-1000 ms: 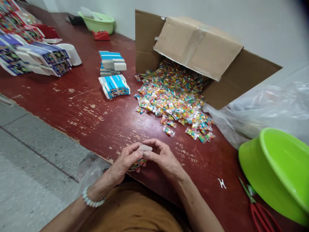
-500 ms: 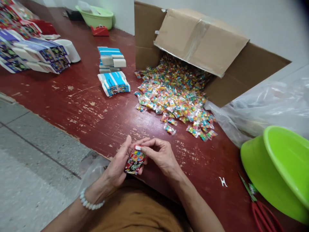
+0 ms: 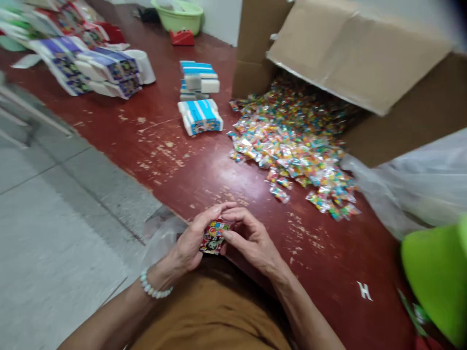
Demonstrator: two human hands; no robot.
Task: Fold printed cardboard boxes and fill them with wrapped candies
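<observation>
A small, colourful printed candy box (image 3: 212, 239) is held low over the table's front edge, close to my body. My left hand (image 3: 195, 238) wraps round its left side, with the thumb up at the top end. At the right, my right hand (image 3: 252, 239) grips the same box, its thumb on the front face and its fingers curled over the top. The top end is partly covered by the fingers. Beyond the hands lies a heap of clear candy packets (image 3: 292, 146), filled with multicoloured sweets, spilling from a cardboard box (image 3: 328, 43).
Bundles of blue flat boxes (image 3: 201, 116) and purple ones (image 3: 109, 68) lie on the red table (image 3: 146, 146). A red tape dispenser (image 3: 182, 38) stands by a pale green basin (image 3: 182, 17). A bright green tub (image 3: 434, 272) and partly visible scissors (image 3: 412, 311) are at right.
The view has swung left, so everything sits further right. The white flap at the candy box's top no longer shows; my left thumb and right fingers have closed over that end.
</observation>
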